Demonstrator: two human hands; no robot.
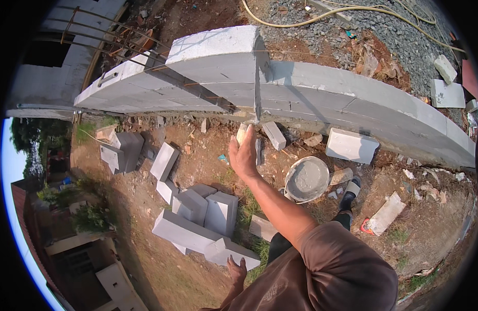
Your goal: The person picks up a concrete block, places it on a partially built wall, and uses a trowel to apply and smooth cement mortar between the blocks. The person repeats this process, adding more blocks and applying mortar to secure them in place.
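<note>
My right hand is raised in the middle of the view, its fingers wrapped round a small pale chunk, just before the low grey block wall. My left hand is low in the view with its fingers apart and nothing visible in them, beside several loose grey blocks. A bucket of grey mix stands on the dirt to the right of my right forearm.
Steel bars stick out over the wall at upper left. Rubble, a white block and a broken slab lie near my foot. Beyond the wall are gravel and a yellow hose. A building stands at left.
</note>
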